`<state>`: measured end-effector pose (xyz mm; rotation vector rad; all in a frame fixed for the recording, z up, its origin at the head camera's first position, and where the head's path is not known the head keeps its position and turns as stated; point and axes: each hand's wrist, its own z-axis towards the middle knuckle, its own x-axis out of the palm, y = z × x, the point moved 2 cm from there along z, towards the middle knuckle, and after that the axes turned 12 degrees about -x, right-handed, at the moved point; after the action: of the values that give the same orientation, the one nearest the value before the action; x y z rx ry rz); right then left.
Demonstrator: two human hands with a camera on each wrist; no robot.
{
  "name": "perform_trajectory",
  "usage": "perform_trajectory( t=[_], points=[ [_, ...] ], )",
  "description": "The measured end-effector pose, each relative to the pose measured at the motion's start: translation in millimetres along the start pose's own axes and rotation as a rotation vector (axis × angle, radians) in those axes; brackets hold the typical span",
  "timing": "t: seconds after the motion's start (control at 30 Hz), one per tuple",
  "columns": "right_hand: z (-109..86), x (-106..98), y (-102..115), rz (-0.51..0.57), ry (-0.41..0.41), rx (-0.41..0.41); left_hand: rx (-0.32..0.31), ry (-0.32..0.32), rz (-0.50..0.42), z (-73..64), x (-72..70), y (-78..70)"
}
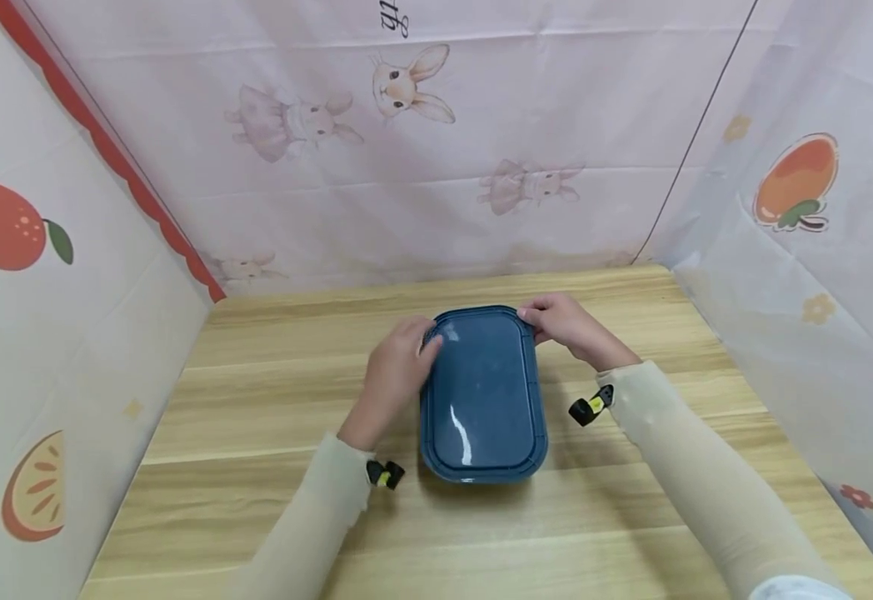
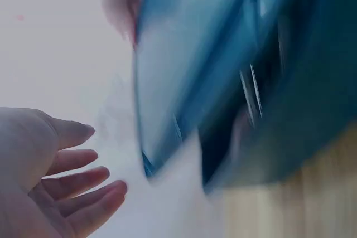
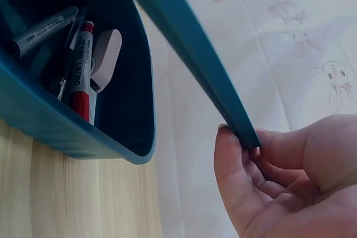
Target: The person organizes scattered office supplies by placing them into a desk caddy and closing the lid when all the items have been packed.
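Note:
A dark blue rectangular lid (image 1: 481, 392) lies over a matching blue box (image 3: 50, 124); the right wrist view shows it lifted and tilted above the rim. My right hand (image 1: 564, 325) pinches the lid's far right corner between thumb and fingers. Beside the lid's left edge is my left hand (image 1: 395, 362); in the left wrist view its fingers (image 2: 83, 179) are spread and apart from the lid. Inside the box lie a red-capped marker (image 3: 82, 71), a grey marker (image 3: 47, 30), a dark pen (image 3: 66, 62) and a pale rounded block (image 3: 106, 59). The head view hides these contents under the lid.
The box stands on a wood-grain table (image 1: 271, 408). A cloth with printed rabbits (image 1: 406, 167) hangs behind it, and fruit-printed cloths flank the left and right sides. A small black wrist device (image 1: 590, 407) sticks out from each sleeve.

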<state>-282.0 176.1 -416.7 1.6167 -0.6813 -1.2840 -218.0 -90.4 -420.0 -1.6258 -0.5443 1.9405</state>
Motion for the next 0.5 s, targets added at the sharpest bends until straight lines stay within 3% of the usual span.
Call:
perform_trajectory(
  t=[0.1,0.23,0.37,0.5],
  points=[
    [1.2,-1.3,-0.3,0.009,-0.017,0.002,0.205,-0.12,0.097,-32.9,6.8,-27.2],
    [1.6,-2.7,1.3,0.026,-0.031,-0.009,0.412,-0.163,0.213,-74.1,28.8,-53.1],
    [1.9,-3.3,2.7,0.014,-0.032,-0.014,0.488,-0.159,0.317,-99.1,52.2,-62.0],
    [2.7,-3.6,2.8,0.003,-0.042,-0.007,0.509,-0.194,0.362,-109.6,68.3,-61.5]
  ],
)
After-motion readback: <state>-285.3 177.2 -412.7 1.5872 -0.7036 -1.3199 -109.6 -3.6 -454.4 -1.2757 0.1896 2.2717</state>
